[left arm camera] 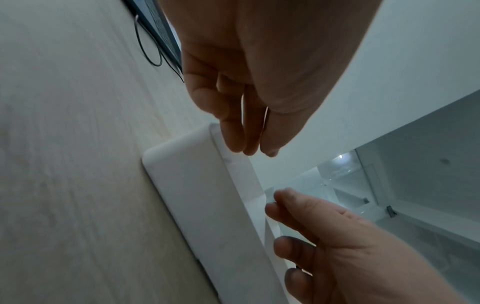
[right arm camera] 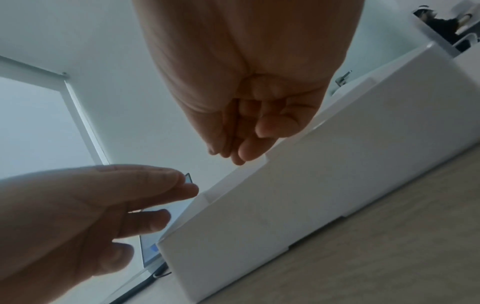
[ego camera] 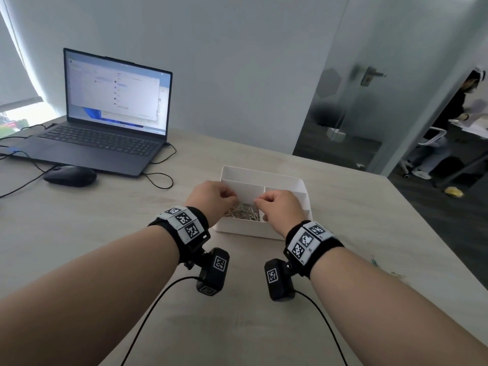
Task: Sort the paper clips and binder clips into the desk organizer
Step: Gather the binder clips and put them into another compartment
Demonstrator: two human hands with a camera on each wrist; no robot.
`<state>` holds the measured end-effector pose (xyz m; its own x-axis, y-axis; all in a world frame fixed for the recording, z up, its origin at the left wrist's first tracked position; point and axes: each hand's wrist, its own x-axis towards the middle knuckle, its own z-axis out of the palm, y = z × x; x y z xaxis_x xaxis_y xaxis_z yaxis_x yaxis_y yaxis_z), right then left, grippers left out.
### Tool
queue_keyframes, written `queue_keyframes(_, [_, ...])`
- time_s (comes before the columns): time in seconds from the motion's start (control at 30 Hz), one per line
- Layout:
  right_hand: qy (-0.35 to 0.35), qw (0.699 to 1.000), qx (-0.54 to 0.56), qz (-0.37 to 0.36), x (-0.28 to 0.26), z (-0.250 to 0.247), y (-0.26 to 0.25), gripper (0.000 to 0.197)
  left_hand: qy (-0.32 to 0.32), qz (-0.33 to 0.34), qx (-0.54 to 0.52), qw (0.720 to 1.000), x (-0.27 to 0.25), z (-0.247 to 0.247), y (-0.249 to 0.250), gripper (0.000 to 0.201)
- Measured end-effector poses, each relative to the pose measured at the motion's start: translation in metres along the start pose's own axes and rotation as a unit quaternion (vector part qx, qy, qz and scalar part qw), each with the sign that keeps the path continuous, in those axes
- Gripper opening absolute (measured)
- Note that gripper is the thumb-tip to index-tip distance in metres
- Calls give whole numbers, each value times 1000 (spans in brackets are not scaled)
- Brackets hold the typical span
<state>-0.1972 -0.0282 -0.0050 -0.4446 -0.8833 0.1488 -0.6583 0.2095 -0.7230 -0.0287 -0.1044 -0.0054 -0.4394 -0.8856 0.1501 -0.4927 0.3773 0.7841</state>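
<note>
The white desk organizer (ego camera: pixel 264 175) stands mid-table, with a pile of thin metal paper clips (ego camera: pixel 243 211) in its near left compartment. Both hands hover just above that compartment, their fingertips facing each other. My left hand (ego camera: pixel 232 197) has thumb and fingers pinched together, and in the left wrist view a thin wire shows between the left hand's (left arm camera: pixel 250 149) digits. My right hand (ego camera: pixel 260 203) is curled, thumb against forefinger. The left wrist view shows the right hand (left arm camera: pixel 272 197) pinching a small pale piece. No binder clips are visible.
An open laptop (ego camera: pixel 105 114) and a black mouse (ego camera: pixel 70 175) with cables sit at the far left. A few loose clips (ego camera: pixel 375 261) lie near the table's right edge. A glass door and a seated person (ego camera: pixel 449 120) are beyond the table's far right.
</note>
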Motion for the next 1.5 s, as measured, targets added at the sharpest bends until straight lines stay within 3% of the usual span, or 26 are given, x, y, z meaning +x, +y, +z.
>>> queue_keyframes(0.17, [11, 997, 72, 19, -35, -31, 19, 19, -11, 15, 23, 1000, -19, 9, 0, 8])
queue_keyframes(0.37, [128, 963, 218, 89, -97, -87, 68, 15, -114, 18, -23, 993, -56, 53, 21, 8])
queue_keyframes(0.5, [211, 941, 238, 120, -133, -120, 104, 14, -175, 38, -35, 983, -73, 92, 43, 5])
queue_keyframes(0.7, [284, 915, 234, 168, -166, -157, 166, 9, -202, 49, -32, 978, -91, 144, 72, 7])
queue_keyframes(0.83, [261, 912, 243, 201, -168, -170, 193, 13, -231, 19, -121, 965, -91, 169, 80, 16])
queue_keyframes(0.93, [207, 942, 188, 186, -159, -173, 202, 23, -239, 16, -131, 962, -91, 180, 85, 34])
queue_keyframes(1.07, [120, 971, 107, 178, -142, -170, 207, 43, -278, 80, -4, 957, -97, 191, 102, 87])
queue_keyframes(1.13, [99, 975, 90, 178, -133, -168, 209, 51, -310, 118, 129, 934, -98, 201, 109, 115])
queue_keyframes(1.2, [85, 978, 75, 172, -125, -166, 209, 54, -320, 129, 211, 914, -94, 213, 114, 129])
queue_keyframes(1.33, [40, 984, 36, 171, -116, -159, 209, 66, -313, 127, 241, 910, -84, 232, 122, 140])
queue_keyframes(1.5, [0, 988, 27, 154, -110, -143, 199, 55, -288, 149, 239, 915, -81, 243, 121, 136])
